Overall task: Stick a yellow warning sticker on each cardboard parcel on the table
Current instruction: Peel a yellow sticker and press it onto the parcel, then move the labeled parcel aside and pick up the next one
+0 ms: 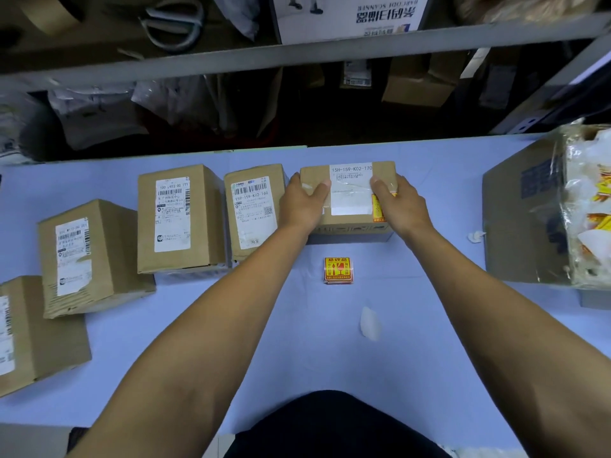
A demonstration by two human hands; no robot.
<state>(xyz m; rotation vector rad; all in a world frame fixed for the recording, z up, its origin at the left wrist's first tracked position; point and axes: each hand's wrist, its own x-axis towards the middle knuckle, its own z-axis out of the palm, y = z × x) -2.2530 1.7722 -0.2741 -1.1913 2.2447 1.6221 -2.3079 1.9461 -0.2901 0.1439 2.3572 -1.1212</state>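
While four brown cardboard parcels (180, 218) are lying leftward on the pale blue table (297, 342), left hand (302, 203) and right hand (398, 201) are gripping a fifth labelled parcel (350, 196); yellow sticker stack (338, 270) is lying just in front.

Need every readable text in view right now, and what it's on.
"15H-159-K02-170": label on the held parcel.
"159-159-K02 160": label on the parcel beside it.
"BARCODE SCANNER", upside down: white box on the shelf.
Sticker stack, other labels: too small to read.
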